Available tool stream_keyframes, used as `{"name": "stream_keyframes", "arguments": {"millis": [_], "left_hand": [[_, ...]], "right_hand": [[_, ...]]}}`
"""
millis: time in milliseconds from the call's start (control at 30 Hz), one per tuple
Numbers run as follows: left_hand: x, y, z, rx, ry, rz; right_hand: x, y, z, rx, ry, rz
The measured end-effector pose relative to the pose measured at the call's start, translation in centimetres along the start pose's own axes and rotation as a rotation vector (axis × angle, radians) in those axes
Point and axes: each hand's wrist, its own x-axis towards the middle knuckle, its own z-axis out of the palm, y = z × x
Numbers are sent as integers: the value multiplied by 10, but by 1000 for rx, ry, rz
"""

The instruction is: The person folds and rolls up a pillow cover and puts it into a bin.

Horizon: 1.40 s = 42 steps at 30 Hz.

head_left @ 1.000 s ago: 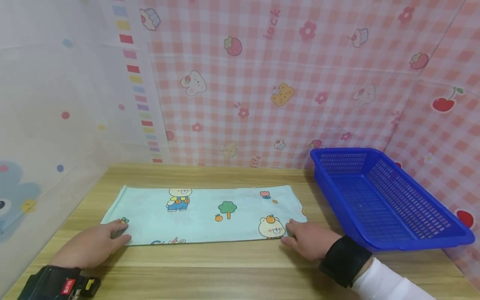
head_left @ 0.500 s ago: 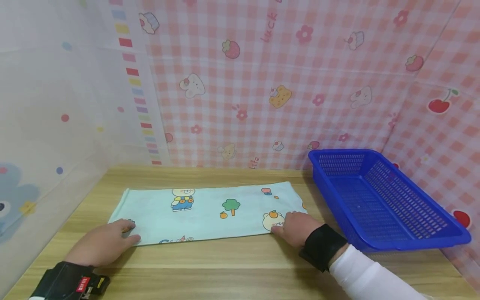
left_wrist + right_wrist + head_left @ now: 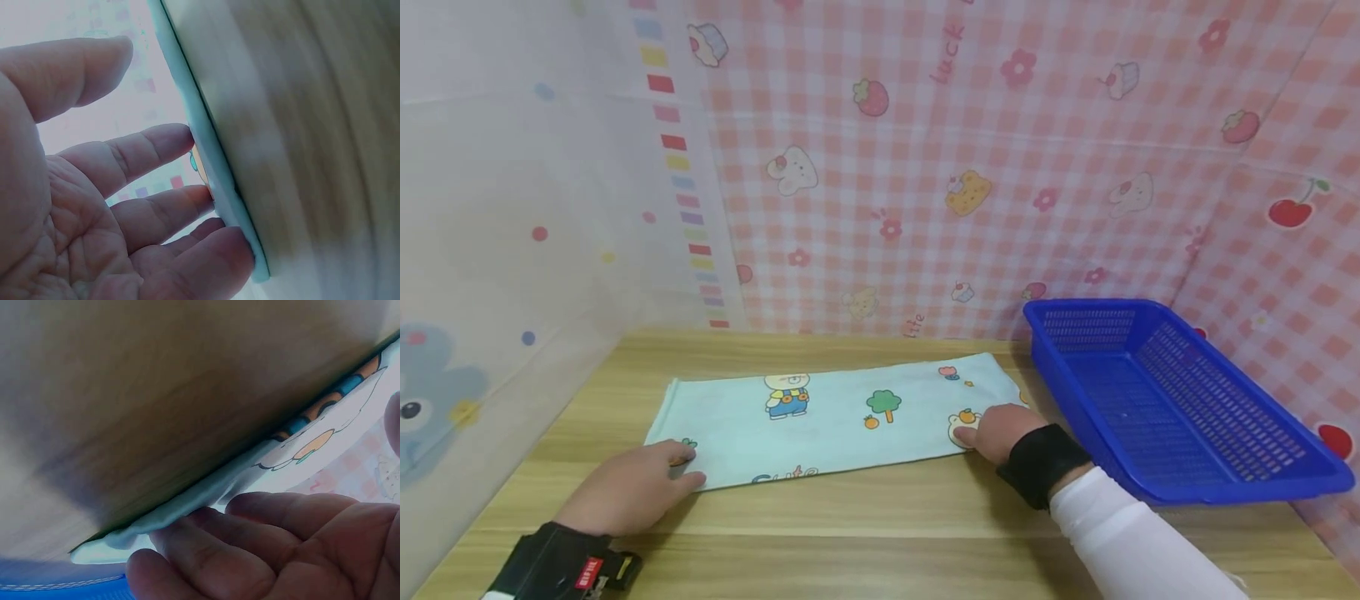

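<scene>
A pale mint cloth [image 3: 835,425], printed with bears, a tree and oranges, lies flat on the table as a long folded strip. Its right end is angled farther back than its left. My left hand [image 3: 632,487] rests its fingertips on the cloth's near left corner; in the left wrist view those fingers [image 3: 150,147] are spread and fairly straight, the thumb apart. At the near right part, my right hand [image 3: 1000,433] touches the cloth, partly covering a printed bear's head. From the right wrist, loosely bent fingers [image 3: 212,550] meet the cloth's surface near its edge.
A blue plastic basket [image 3: 1093,417] with slotted sides stands on the right of the wooden table [image 3: 850,533], close to the cloth's right end. Pink checked fabric [image 3: 925,250] hangs behind and at the right; a white printed sheet [image 3: 572,292] hangs at the left.
The cloth has shifted right and turned slightly, its right end going back. My left hand has moved right with it; my right hand has moved farther back and a little left.
</scene>
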Motion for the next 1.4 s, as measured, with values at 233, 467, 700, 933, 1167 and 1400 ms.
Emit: {"name": "stream_keyframes", "arguments": {"millis": [233,467,700,933,1167,1400], "left_hand": [[-2,1,-6,-48,-28,3],[8,-10,-19,-98,-26,9],[34,-20,-29,-40,-85,-23],[52,-26,-31,-14,-142,-78],[49,-22,-28,-52,-148,-82],[49,-32,-34,-79,-112,-92]], "right_hand": [[4,3,-3,-8,-18,-4],[3,0,-7,-19,-18,-30],[-8,-59,2,63,135,-219],[-22,-157,10,60,134,-580],[-25,-209,18,-57,62,-699],[-34,-220,10,-128,35,-659]]}}
